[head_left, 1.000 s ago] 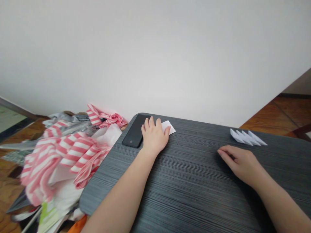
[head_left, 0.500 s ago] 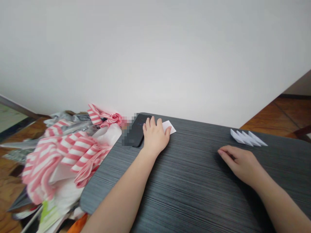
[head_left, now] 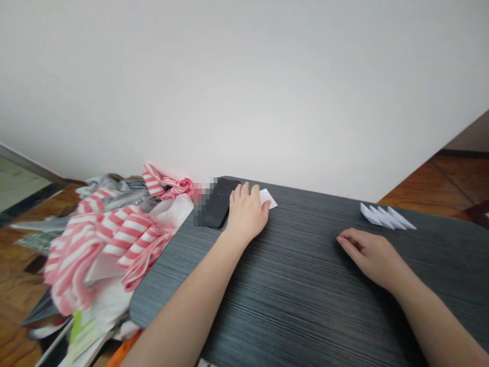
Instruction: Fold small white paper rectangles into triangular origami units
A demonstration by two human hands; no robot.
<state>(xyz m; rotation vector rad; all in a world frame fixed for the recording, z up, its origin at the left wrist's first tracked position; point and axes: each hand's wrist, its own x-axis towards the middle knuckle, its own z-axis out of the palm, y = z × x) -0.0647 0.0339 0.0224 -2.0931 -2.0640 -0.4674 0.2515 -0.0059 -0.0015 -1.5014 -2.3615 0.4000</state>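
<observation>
While the white, angular paper piece (head_left: 269, 197), jutting rightward, is partly covered by the loosely spread left hand (head_left: 247, 214), the right hand (head_left: 370, 255), fingers curled together, is held well apart.

Left fingers (head_left: 244, 192) cover the white paper (head_left: 269, 199) on its nine-o'clock side, hiding its full outline from us; at four o'clock, we cannot tell whether curled right fingers (head_left: 349, 235) hold anything. The dark phone (head_left: 220, 205) is pixelated along its nine-o'clock edge. Toward four o'clock, our frame crops the table (head_left: 298, 290).
</observation>
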